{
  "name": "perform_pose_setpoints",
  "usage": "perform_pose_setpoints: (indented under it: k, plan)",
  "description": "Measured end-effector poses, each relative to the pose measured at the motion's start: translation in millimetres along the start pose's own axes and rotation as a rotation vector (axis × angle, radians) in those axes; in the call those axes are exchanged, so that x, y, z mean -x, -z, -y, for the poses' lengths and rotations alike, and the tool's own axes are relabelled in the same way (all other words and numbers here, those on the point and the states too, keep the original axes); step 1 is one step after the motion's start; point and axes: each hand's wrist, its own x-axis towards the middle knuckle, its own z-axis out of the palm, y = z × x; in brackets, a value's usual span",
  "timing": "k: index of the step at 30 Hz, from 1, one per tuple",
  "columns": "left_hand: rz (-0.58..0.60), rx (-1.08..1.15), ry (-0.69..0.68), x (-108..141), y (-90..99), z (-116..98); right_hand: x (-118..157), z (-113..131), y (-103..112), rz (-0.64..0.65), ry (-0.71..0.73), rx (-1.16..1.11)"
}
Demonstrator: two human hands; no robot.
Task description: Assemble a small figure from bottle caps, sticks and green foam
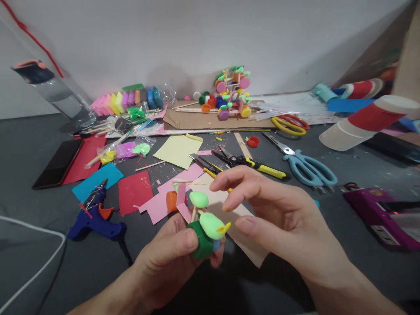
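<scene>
My left hand is closed around a small craft model. The model joins a dark green bottle cap, an orange cap, a folded pink paper piece and thin sticks. Two light green clay blobs sit on top, and a yellow bit pokes out of the nearer one. Just right of the model, my right hand hovers with its fingers curved and apart, holding nothing I can see. Beneath the hands lies a beige card. The lower side of the model is hidden by my left fingers.
A blue glue gun lies left, near pink paper and a red sheet. Yellow-handled pliers and blue scissors lie beyond my right hand. Similar models stand at the back; a bottle leans right.
</scene>
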Motion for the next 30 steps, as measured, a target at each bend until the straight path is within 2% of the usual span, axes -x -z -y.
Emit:
perform_pose_setpoints:
  k: [30]
  plan:
    - [0.014, 0.058, 0.025, -1.1, -0.2, 2.4, -1.9, -1.7, -6.2, 0.039, 0.053, 0.011]
